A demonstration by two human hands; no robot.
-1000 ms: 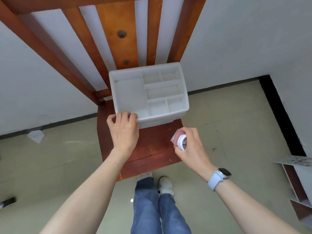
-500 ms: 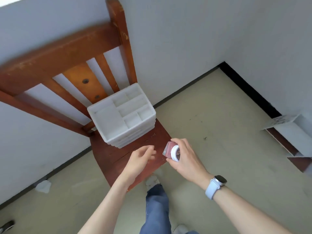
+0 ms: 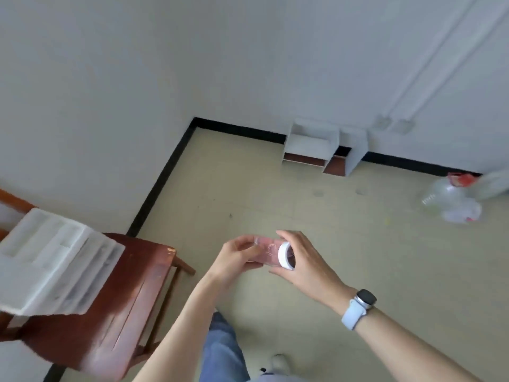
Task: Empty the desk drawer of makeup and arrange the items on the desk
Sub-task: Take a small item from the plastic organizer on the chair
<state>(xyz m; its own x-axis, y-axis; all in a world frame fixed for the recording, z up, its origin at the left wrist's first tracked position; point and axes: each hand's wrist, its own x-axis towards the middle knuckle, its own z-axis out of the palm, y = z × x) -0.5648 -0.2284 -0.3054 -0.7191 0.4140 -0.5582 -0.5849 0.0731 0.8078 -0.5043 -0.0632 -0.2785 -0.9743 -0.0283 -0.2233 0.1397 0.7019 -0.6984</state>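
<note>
A pink translucent makeup item with a white round cap is held in mid-air above the floor, between both hands. My right hand grips its capped end and wears a pale blue watch at the wrist. My left hand holds the other end with curled fingers. A white organiser tray with several empty compartments stands on the red-brown wooden chair at the far left.
Two white open box shelves stand on the floor against the far wall. A clear plastic bottle and a bag lie at the right. My jeans leg and shoe show at the bottom, and black skirting runs along the walls.
The view has swung right, away from the chair. My left hand left the tray and came across to take the pink item, which my right hand kept holding.
</note>
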